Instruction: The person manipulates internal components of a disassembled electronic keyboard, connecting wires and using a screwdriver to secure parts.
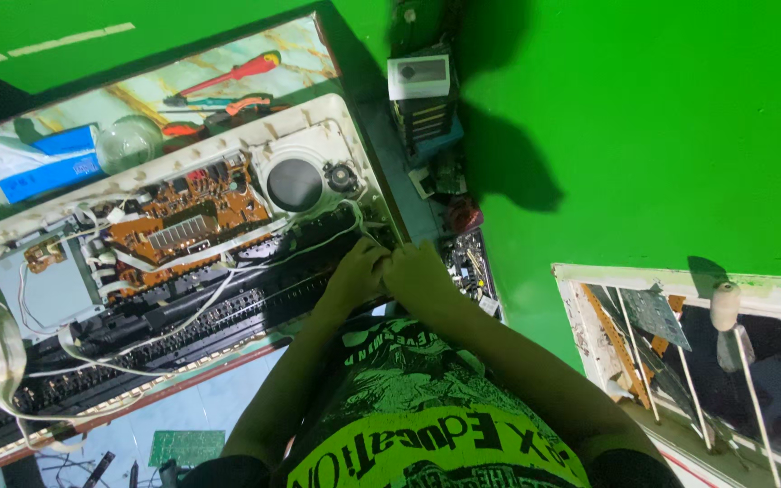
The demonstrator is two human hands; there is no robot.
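**Both hands at the corner of an opened keyboard**

The left hand [354,271] and the right hand [418,276] met side by side, touching, at the near right corner of an opened electronic keyboard [164,271] that lay across the surface [228,68]. The fingers of both hands were curled and pressed against the keyboard's edge; whether they pinched a wire or some small part there could not be told, since the knuckles hid it.

Inside the cream-coloured casing, an orange-brown circuit board [187,217] sat near the middle, with a round grey speaker [295,183] just to its right. White wires [219,294] ran from the board across the black row of key contacts [137,348] toward the hands.

Beyond the keyboard, on the marbled surface, lay a red-handled screwdriver [232,74], a pair of orange-handled pliers [219,104], a clear glass bulb [128,142] and a blue box [47,163]. A stack of small parts topped by a white box [419,77] stood to the right of the casing, against the green wall [662,126].
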